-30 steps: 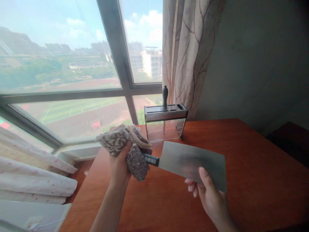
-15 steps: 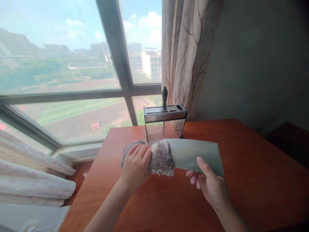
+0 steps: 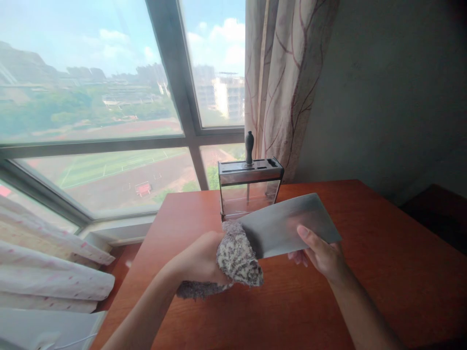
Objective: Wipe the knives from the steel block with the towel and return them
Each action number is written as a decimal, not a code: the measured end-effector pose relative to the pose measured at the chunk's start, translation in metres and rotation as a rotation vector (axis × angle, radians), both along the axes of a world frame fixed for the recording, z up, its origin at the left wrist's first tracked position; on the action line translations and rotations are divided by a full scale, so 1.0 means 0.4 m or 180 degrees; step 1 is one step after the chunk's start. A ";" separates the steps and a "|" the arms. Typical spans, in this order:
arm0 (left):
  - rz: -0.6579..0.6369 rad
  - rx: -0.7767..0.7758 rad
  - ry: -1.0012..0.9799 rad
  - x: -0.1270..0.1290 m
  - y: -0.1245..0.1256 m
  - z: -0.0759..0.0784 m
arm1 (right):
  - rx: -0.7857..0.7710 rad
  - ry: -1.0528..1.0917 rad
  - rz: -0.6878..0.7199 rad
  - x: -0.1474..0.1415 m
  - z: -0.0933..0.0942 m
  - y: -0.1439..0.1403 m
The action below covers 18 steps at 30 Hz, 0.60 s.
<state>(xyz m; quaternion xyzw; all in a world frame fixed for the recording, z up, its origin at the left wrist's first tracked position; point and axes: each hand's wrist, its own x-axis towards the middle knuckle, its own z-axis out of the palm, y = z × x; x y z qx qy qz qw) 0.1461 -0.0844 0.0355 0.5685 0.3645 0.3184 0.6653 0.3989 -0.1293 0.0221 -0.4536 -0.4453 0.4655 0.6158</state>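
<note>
A cleaver [image 3: 282, 228] with a broad, shiny blade is held up over the table, tilted so its left end is lower. My right hand [image 3: 323, 253] pinches the blade near its right end, thumb on the near face and fingers behind. At the left end, my left hand [image 3: 202, 257] is closed on a fluffy grey cloth [image 3: 241, 255] wrapped about that part of the cleaver. The cleaver's handle is out of sight under the cloth and hand. Part of the cloth hangs below my left wrist.
A knife block [image 3: 251, 171] with clear sides stands at the table's far edge, a dark-handled tool [image 3: 249, 147] upright in it. The reddish wooden table [image 3: 383, 272] meets a window [image 3: 109, 165] at the left. A patterned curtain [image 3: 284, 73] hangs behind.
The cleaver has turned, its right end tilting up and its left end dropping. My left hand and the cloth have moved lower, and the left wrist has rolled over.
</note>
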 end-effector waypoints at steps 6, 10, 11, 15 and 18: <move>-0.0576 -0.0412 0.0041 -0.027 0.035 0.012 | -0.0155 0.0071 0.0101 0.027 -0.013 0.027; -0.0268 -0.0588 -0.0234 -0.039 0.039 -0.025 | -0.0190 0.0179 -0.0014 0.055 -0.035 0.033; -0.0118 -0.0621 -0.0359 -0.043 0.038 -0.036 | -0.0149 0.0211 -0.0059 0.061 -0.039 0.033; 0.0440 -0.0919 -0.0835 -0.050 0.029 -0.073 | -0.0038 0.0453 -0.0330 0.072 -0.047 0.033; 0.1125 -0.1410 -0.1444 -0.042 0.019 -0.089 | -0.0065 0.0713 -0.0600 0.072 -0.054 0.031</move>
